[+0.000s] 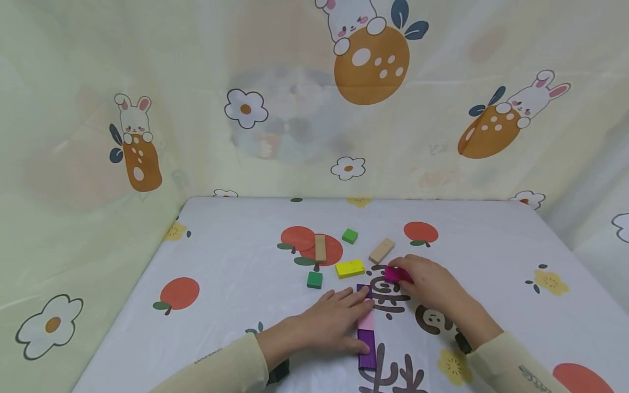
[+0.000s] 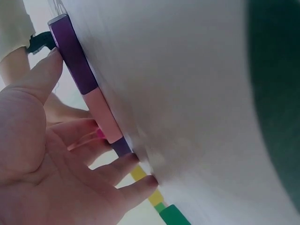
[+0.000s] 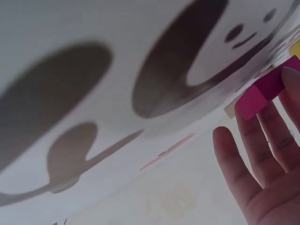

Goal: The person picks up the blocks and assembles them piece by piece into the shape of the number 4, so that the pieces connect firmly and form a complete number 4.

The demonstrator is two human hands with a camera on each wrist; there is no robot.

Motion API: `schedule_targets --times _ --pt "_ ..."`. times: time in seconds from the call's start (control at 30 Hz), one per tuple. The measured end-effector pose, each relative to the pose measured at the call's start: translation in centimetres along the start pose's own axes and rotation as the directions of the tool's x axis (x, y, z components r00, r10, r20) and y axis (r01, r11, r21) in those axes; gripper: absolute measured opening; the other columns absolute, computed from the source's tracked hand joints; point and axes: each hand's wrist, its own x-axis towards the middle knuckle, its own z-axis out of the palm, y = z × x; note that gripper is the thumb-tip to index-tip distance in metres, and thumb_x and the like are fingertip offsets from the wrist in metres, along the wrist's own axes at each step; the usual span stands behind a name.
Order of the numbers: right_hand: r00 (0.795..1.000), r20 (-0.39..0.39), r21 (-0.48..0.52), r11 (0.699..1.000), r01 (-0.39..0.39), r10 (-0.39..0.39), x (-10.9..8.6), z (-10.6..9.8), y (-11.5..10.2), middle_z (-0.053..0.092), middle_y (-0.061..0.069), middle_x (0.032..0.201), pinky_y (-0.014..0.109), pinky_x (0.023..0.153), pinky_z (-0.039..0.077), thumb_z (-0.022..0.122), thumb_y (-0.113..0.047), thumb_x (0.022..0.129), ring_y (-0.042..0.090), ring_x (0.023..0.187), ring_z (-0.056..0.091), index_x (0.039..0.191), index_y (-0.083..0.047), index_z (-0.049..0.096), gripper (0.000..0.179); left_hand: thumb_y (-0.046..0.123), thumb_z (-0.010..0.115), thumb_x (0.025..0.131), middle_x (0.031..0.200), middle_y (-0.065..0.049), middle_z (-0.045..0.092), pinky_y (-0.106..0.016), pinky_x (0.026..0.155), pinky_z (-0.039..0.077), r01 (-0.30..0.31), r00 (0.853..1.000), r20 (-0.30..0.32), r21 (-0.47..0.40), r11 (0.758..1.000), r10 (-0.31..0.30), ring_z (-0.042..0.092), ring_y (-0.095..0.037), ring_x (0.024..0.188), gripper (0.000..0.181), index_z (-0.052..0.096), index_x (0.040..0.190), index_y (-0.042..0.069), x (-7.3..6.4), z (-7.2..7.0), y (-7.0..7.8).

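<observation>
Three blocks stand end to end in a line: a purple block [image 1: 366, 355] nearest me, a pink block [image 1: 366, 321], then a darker purple block [image 1: 361, 286] partly hidden by fingers. My left hand [image 1: 329, 323] rests along the left side of this line, its thumb against the near purple block and its fingers spread toward the far end. To the right of the far end, my right hand [image 1: 432, 281] pinches a magenta block [image 3: 262, 93] between thumb and fingertips, close over the table's printed lettering.
Beyond the hands lie a yellow block [image 1: 350, 268], a dark green block [image 1: 314, 280], a bright green block [image 1: 350, 236] and two plain wooden blocks, one upright in view [image 1: 320, 249], one slanted [image 1: 381, 250]. A printed cloth [image 1: 236, 262] covers the table; a patterned curtain [image 1: 285, 180] hangs behind.
</observation>
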Motion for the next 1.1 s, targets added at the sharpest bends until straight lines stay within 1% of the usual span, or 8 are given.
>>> schedule_targets --times 0.27,0.43,0.6,0.67,0.8,0.87,1.1 --pt "0.999 -0.008 0.003 0.999 0.052 -0.052 -0.4 -0.3 -1.2 0.071 0.001 0.101 0.045 0.082 0.058 0.081 -0.008 0.086 0.016 0.087 0.061 0.125 -0.011 0.071 0.04 0.059 0.068 0.093 0.174 0.005 0.019 -0.058 0.125 0.026 0.0 1.0 0.0 0.016 1.0 0.0 0.025 -0.026 0.159 0.085 0.033 0.163 0.027 0.0 -0.1 -0.1" --pt "0.996 -0.002 0.001 0.996 0.085 -0.085 -0.9 -0.5 -2.1 0.071 0.002 0.102 0.045 0.084 0.06 0.081 -0.009 0.087 0.017 0.09 0.064 0.126 -0.01 0.071 0.04 0.059 0.068 0.093 0.174 0.005 0.02 -0.058 0.125 0.026 0.0 1.0 0.001 0.013 1.0 0.0 0.025 -0.026 0.159 0.085 0.033 0.163 0.027 -0.1 -0.2 0.0" --pt "0.993 -0.002 0.004 0.993 0.115 -0.115 -1.4 -0.4 -2.6 0.07 0.0 0.1 0.044 0.083 0.06 0.082 -0.01 0.086 0.018 0.09 0.064 0.124 -0.012 0.071 0.039 0.059 0.067 0.094 0.174 0.005 0.019 -0.059 0.125 0.026 -0.006 1.0 0.001 0.016 1.0 0.006 0.025 -0.026 0.159 0.084 0.033 0.163 0.027 -0.1 -0.2 -0.1" --pt "0.993 0.003 0.007 0.993 0.114 -0.114 -1.5 -0.3 -2.7 0.071 0.0 0.102 0.045 0.084 0.06 0.082 -0.011 0.087 0.019 0.092 0.065 0.124 -0.013 0.071 0.039 0.06 0.067 0.094 0.174 0.005 0.019 -0.059 0.125 0.027 -0.008 1.0 0.0 0.018 1.0 0.008 0.025 -0.026 0.159 0.084 0.033 0.163 0.027 -0.1 -0.2 -0.1" --pt "0.994 0.025 0.015 0.994 0.11 -0.11 -1.6 0.1 -2.9 0.073 0.004 0.113 0.05 0.091 0.059 0.081 -0.013 0.088 0.024 0.103 0.069 0.126 -0.014 0.071 0.039 0.059 0.067 0.094 0.174 0.005 0.02 -0.059 0.124 0.027 -0.009 1.0 0.003 0.016 1.0 0.009 0.025 -0.026 0.159 0.084 0.033 0.163 0.026 -0.1 -0.2 -0.1" --pt "0.993 0.036 0.02 0.994 0.107 -0.108 -1.6 0.3 -3.0 0.073 0.005 0.116 0.052 0.093 0.058 0.081 -0.013 0.088 0.026 0.106 0.069 0.126 -0.014 0.071 0.039 0.059 0.067 0.094 0.173 0.005 0.02 -0.059 0.124 0.027 -0.007 1.0 0.004 0.015 1.0 0.006 0.026 -0.026 0.159 0.084 0.034 0.163 0.027 -0.1 -0.2 -0.1" --pt "0.989 0.034 -0.008 0.989 0.144 -0.144 -1.6 0.8 -3.1 0.074 0.005 0.115 0.049 0.093 0.058 0.08 -0.01 0.087 0.024 0.105 0.069 0.125 -0.013 0.072 0.039 0.059 0.067 0.094 0.173 0.005 0.02 -0.059 0.125 0.027 -0.007 1.0 0.004 0.012 1.0 0.007 0.025 -0.026 0.159 0.083 0.034 0.163 0.027 -0.1 -0.2 -0.1"
